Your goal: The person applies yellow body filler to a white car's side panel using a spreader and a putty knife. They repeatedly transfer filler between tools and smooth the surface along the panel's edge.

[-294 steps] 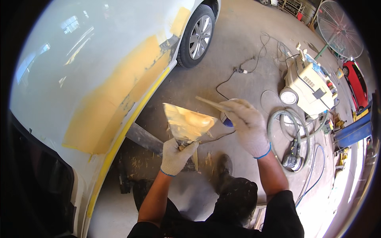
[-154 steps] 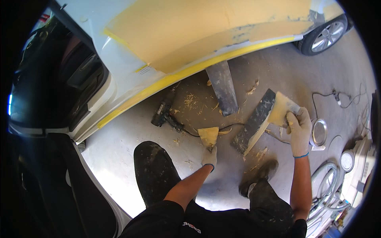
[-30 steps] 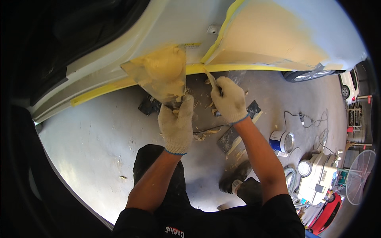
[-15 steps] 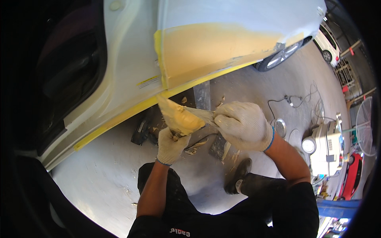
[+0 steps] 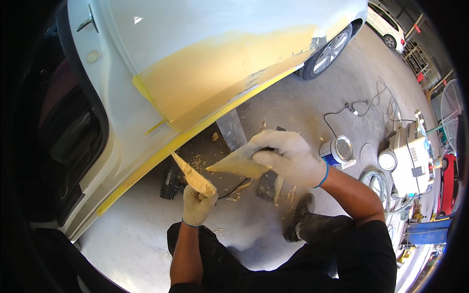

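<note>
Both my hands wear white knit gloves. My left hand [image 5: 199, 207] grips a putty spreader [image 5: 189, 175] heaped with yellowish putty, turned nearly edge-on, its tip near the car's taped sill. Pinched in my right hand [image 5: 295, 158] is a second, thin flat spreader [image 5: 237, 163] smeared with putty, pointing left. A small gap separates the two spreaders. Beyond them, the pale car panel [image 5: 205, 78] carries a broad tan filler patch. Yellow masking tape [image 5: 163, 157] runs along the sill and up the panel's edge.
A black tool [image 5: 170, 184], a grey metal sheet [image 5: 231, 129] and putty scraps lie on the floor below the sill. At right are a lidded can [image 5: 342, 148], a cable [image 5: 337, 117], a white wheeled machine [image 5: 410, 158] and a fan [image 5: 452, 115]. The car's wheel [image 5: 328, 57] stands at far right.
The spreaders have come apart. The left one has turned from face-on to nearly edge-on; the right one now shows its flat face. The car has shifted left in view.
</note>
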Demonstrator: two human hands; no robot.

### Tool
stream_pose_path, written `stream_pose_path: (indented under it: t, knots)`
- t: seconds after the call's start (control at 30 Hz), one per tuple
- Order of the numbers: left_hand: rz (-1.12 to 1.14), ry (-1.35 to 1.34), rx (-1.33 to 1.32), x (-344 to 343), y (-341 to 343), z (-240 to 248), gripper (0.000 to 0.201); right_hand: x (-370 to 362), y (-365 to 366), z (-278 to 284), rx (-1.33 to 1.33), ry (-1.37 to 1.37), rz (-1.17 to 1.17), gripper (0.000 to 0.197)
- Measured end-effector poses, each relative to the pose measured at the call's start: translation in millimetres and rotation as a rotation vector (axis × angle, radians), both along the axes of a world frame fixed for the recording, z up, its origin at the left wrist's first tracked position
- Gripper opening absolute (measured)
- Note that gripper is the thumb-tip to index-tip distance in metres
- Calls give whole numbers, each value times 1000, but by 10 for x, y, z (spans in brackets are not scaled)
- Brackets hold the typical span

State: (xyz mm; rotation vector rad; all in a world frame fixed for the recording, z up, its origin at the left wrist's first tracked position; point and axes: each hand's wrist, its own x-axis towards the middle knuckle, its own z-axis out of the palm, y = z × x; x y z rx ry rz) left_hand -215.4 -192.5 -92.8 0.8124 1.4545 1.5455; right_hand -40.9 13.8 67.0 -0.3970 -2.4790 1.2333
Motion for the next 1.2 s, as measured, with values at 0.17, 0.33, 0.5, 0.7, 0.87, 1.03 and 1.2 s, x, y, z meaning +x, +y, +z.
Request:
stream_pose_path:
  t: [0.17, 0.33, 0.5, 0.7, 0.87, 1.03, 1.2]
  knots:
    - [-167, 45, 12, 379, 244, 127, 11, 291, 215, -229, -418, 150, -14, 30]
    - [-321, 174, -118, 486, 734, -88, 22, 679, 607, -795, -713, 117, -167, 48]
    - [-139, 50, -145, 910, 1229, -491, 10, 803, 838, -1522, -1149, -6, 6, 66]
    - [446, 80, -454, 1093, 555, -2045, 17, 841, 1435, -2455, -1078, -102, -305, 53]
    - [729, 55, -834, 1285, 51, -3106, 31, 357, 1749, -2716, -976, -106, -127, 42]
    - [675, 547, -1332, 1454, 34, -3435, 48, 258, 1719, -2817, -1066, -12, -102, 41]
    - [956, 913, -1377, 1544, -2, -3415, 41, 347, 1760, -3028, -602, 132, -338, 38]
